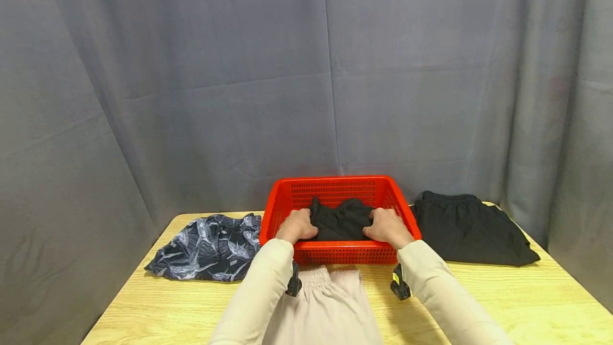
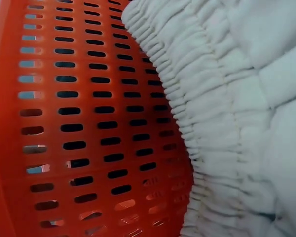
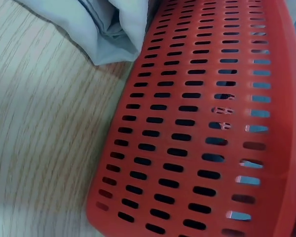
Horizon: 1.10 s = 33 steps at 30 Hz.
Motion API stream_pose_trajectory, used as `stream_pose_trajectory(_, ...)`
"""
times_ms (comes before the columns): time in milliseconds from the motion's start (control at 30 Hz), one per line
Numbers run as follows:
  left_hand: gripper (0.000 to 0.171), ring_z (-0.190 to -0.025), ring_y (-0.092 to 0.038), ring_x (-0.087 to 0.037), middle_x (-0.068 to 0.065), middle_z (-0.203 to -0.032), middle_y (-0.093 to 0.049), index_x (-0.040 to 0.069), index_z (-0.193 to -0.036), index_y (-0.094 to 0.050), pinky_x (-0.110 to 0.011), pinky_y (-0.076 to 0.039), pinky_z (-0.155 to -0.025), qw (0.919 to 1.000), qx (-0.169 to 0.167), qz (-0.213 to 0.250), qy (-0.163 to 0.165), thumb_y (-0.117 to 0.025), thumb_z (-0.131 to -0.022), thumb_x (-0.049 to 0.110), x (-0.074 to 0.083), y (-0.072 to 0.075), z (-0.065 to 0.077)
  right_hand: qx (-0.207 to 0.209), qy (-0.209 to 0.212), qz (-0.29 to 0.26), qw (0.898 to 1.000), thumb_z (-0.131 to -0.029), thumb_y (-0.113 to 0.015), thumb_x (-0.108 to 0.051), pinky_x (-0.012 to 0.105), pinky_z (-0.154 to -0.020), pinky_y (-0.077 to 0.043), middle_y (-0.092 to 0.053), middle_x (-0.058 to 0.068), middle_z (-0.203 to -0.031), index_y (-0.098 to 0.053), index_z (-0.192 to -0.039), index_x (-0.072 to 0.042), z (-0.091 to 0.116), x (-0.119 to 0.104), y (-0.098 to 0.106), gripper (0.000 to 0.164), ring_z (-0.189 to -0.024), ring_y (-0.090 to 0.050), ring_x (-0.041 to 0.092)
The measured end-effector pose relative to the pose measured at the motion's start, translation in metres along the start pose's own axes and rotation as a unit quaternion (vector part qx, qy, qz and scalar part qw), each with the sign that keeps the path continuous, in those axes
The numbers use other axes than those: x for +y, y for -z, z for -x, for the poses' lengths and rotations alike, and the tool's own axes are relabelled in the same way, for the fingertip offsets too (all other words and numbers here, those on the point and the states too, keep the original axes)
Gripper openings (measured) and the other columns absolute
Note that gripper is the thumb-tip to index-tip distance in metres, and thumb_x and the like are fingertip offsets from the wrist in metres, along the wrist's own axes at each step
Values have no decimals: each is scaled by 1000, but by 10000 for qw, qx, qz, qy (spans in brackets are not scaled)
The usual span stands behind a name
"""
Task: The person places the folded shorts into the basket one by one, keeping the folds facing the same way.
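Red plastic basket [image 1: 345, 253] sat nr the rear edge of the table [image 1: 527, 307], approx. mid-width, w/ a grey curtain [image 1: 239, 68] hanging just behind. Side room was tight: the patterned garment [image 1: 210, 249] lay right up by its L wall, the black garment [image 1: 469, 230] right up by its R wall, & the pale garment [image 1: 328, 307] ran from the front wall toward the person. Widest stretch of bare wood was front R, btwn pale garment & R table edge; another bit showed front L. Patterned garment's L corner came close to the L table edge, black garment's R corner close to the R edge.

Both hands reached over the front rim into the basket: left hand [image 1: 298, 225] at the L end of the dark cloth [image 1: 342, 220], right hand [image 1: 389, 227] at its R end. Fingers on each were a bit bent, thumb apart from the rest, against the cloth; tips were hidden, so can't tell if either had a grip. Dark cloth lay inside the basket, bunched, w/ an uneven top.

Basket walls were smooth, w/ rows of short rounded slots. Pale garment had a tightly gathered waistband, smoother fabric below. Patterned one was dark w/ whitish leaf-like streaks. Black one was plain, gathered waistband at rear. Sleeves [image 1: 265, 276] were cream.
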<state>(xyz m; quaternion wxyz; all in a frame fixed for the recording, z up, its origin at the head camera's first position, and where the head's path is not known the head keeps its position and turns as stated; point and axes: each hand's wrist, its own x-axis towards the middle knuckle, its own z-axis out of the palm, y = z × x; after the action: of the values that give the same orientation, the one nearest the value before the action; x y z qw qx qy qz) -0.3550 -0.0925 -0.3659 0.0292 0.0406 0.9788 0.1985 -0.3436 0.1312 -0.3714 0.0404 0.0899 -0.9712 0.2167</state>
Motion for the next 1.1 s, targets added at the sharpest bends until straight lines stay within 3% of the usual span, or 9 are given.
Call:
stream_pose_trajectory(200,44,-108,-54,-42,-22,-120,-54,3,-124,-61,-58,-41,-90,9990,258,-350,66,-69,-84,20,3,-2,6,-152,128,114,9997,-84,-68,-16,53,-89,-46,-62,26,-114,-64,-115,9,4,-2,4,41,-103,-57,43)
stream_pose_trajectory(500,41,-104,-50,-42,-20,-111,-52,5,-118,-63,-56,-40,-89,9951,606,-781,-55,-71,-82,21,7,-4,10,6,125,135,9998,-84,-68,-16,53,-82,-49,-63,22,-117,-63,-120,4,8,-3,9,41,-102,-60,39)
stream_pose_trajectory(767,58,-113,-40,-43,-22,-127,-44,7,-138,-52,-56,-35,-93,9952,717,-620,-224,-69,-86,27,8,2,16,315,266,273,9988,-84,-69,-18,54,-76,-49,-61,21,-121,-63,-124,-1,12,-9,17,44,-104,-59,38)
stream_pose_trajectory(967,60,-118,-38,-43,-22,-136,-41,10,-141,-49,-57,-33,-96,9946,855,-426,-409,-68,-87,26,8,2,20,501,448,226,9975,-84,-68,-18,51,-71,-49,-62,21,-120,-63,-124,-1,17,-8,17,43,-102,-59,38)
stream_pose_trajectory(1100,60,-117,-38,-43,-22,-141,-39,10,-143,-47,-57,-33,-96,9935,924,-322,-584,-66,-88,24,9,2,24,770,616,148,9950,-83,-67,-17,43,-61,-47,-63,20,-117,-64,-122,-1,21,-7,16,42,-91,-60,33)
